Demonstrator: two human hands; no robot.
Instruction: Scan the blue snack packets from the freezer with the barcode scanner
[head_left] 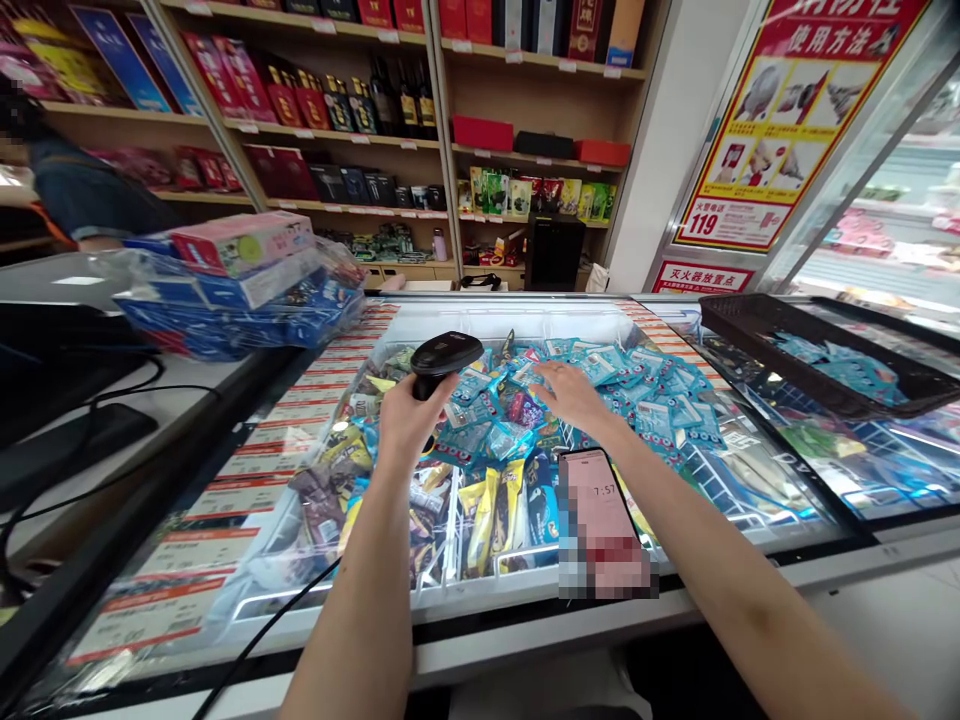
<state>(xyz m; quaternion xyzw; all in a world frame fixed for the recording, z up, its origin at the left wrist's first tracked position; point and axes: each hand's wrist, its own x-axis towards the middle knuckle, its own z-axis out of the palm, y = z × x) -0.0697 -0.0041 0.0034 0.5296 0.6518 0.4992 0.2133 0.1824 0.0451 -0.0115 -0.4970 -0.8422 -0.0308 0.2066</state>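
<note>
My left hand (405,418) grips the handle of a black barcode scanner (447,352), whose head points to the right. A black cable runs from below that hand toward the bottom left. My right hand (574,393) reaches over a pile of small blue packets (645,372), its fingers stretched out and apart, touching or just above them. The packets lie on the glass top of a chest freezer, many of them spread to the right of the hand. Beneath the glass, wrapped ice creams (495,510) fill wire baskets. A phone (600,515) lies below my right hand.
A dark tray (817,350) with more blue packets stands at the right. Blue and pink boxes in plastic wrap (244,275) are stacked at the left, beside black cables. Price labels (217,525) line the glass. A person (90,185) stands near the back shelves.
</note>
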